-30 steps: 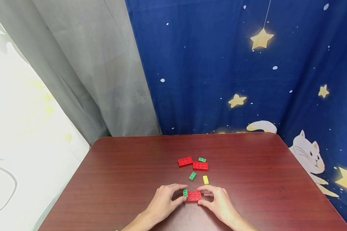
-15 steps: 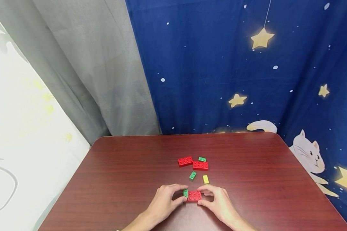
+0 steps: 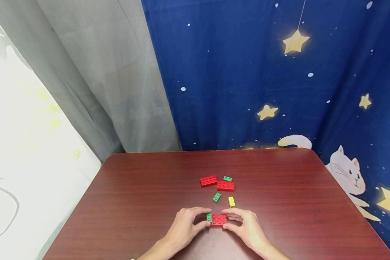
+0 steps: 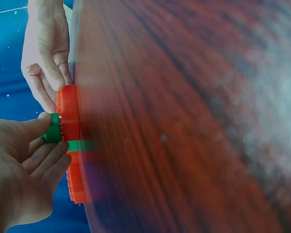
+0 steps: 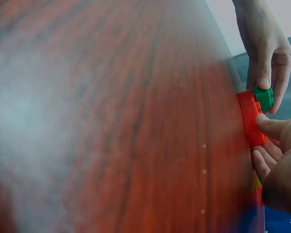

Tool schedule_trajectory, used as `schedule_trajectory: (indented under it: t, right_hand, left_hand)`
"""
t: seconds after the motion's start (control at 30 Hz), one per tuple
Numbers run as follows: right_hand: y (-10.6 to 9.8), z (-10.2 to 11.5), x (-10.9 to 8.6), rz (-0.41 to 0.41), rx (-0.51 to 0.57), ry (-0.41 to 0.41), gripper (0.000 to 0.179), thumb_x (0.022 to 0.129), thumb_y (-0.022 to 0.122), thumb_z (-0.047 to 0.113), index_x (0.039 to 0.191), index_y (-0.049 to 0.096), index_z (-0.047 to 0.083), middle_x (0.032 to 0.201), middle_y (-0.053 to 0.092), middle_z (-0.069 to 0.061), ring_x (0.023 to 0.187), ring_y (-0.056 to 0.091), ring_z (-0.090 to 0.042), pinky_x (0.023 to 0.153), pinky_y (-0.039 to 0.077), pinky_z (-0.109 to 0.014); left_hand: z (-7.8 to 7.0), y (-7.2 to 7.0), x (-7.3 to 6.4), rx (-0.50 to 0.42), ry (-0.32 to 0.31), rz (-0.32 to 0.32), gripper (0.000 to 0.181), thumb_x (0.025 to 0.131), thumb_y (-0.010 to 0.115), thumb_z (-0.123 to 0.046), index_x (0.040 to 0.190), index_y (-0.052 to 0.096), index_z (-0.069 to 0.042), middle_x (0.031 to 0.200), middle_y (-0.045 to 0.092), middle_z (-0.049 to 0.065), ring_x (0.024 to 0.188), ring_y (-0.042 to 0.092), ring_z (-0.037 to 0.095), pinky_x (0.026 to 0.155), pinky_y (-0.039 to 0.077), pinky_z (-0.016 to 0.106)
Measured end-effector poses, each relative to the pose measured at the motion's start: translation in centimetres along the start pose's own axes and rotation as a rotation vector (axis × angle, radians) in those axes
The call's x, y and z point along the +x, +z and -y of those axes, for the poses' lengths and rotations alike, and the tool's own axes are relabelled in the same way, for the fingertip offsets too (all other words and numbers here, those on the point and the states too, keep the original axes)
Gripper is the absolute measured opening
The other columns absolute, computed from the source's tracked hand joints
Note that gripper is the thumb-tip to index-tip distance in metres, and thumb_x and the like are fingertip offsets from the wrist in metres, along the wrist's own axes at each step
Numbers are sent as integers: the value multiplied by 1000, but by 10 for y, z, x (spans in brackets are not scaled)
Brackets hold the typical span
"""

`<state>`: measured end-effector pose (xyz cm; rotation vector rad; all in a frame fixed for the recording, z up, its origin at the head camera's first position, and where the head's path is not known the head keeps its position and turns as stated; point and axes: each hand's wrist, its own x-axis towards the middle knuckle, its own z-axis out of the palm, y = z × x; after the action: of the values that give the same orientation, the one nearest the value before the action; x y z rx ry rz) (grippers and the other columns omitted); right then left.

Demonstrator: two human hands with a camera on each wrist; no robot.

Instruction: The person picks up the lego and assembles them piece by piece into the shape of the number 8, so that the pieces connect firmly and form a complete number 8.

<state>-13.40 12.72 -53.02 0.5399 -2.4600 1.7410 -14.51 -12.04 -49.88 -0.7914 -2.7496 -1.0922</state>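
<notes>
A red toy building brick point(image 3: 219, 220) lies on the table near its front edge. On its left end sits a small green brick point(image 3: 209, 217), which my left hand point(image 3: 186, 225) pinches between thumb and index finger. In the left wrist view the green brick point(image 4: 52, 128) stands on the studded side of the red brick point(image 4: 70, 112). My right hand point(image 3: 247, 227) grips the right end of the red brick between thumb and fingers. The right wrist view shows that thumb pressed to the red brick point(image 5: 249, 116), apart from the green brick point(image 5: 265, 98).
Beyond the hands lie two red bricks, one at the left point(image 3: 208, 181) and one at the right point(image 3: 225, 186). A green brick point(image 3: 227, 178) lies behind them, another green brick point(image 3: 216, 197) in front. A yellow brick point(image 3: 232, 201) lies just beyond my right hand. Curtains hang behind the table point(image 3: 133, 191).
The green brick has shifted very slightly to the right, with the left fingers still on it. Both hands keep their hold and have hardly moved.
</notes>
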Motion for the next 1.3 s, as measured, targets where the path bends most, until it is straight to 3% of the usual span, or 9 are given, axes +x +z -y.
schedule_trajectory:
  t: [0.23, 0.47, 0.57, 0.97, 1.3]
  right_hand:
    - [-1, -1, 1, 6, -6, -14, 37, 81, 92, 7, 115, 79, 6, 111, 80, -8, 100, 77, -20, 87, 64, -34]
    - [0, -2, 2, 2, -10, -34, 36, 80, 93, 6, 113, 80, 5, 108, 80, -8, 99, 77, -20, 86, 64, -35]
    - [0, -2, 2, 1, -5, -30, 35, 80, 93, 6, 112, 80, 5, 106, 80, -9, 98, 78, -21, 86, 64, -34]
    - [-1, 1, 4, 5, -26, -9, 34, 80, 93, 5, 112, 80, 4, 106, 81, -8, 99, 78, -23, 87, 64, -34]
    - [0, 3, 3, 2, -50, -23, 35, 80, 92, 2, 112, 80, 5, 107, 80, -8, 99, 77, -20, 86, 64, -35]
  left_hand:
    - [2, 1, 2, -80, -34, 6, 33, 88, 89, -23, 119, 81, -18, 113, 78, -12, 108, 72, 10, 89, 61, 34]
    - [7, 3, 3, -345, -92, 34, 32, 87, 89, -10, 118, 80, -8, 110, 80, 0, 100, 75, 9, 82, 61, 21]
    - [8, 3, 4, -407, -112, 47, 31, 87, 88, -7, 117, 80, -6, 110, 79, 1, 100, 76, 12, 82, 60, 19]
    - [10, 5, 4, -479, -120, 56, 32, 88, 87, -5, 119, 79, -2, 114, 78, 6, 103, 76, 17, 84, 61, 22]
    - [10, 6, 3, -471, -118, 54, 32, 89, 86, -4, 119, 78, -1, 114, 78, 5, 104, 76, 16, 86, 60, 22]
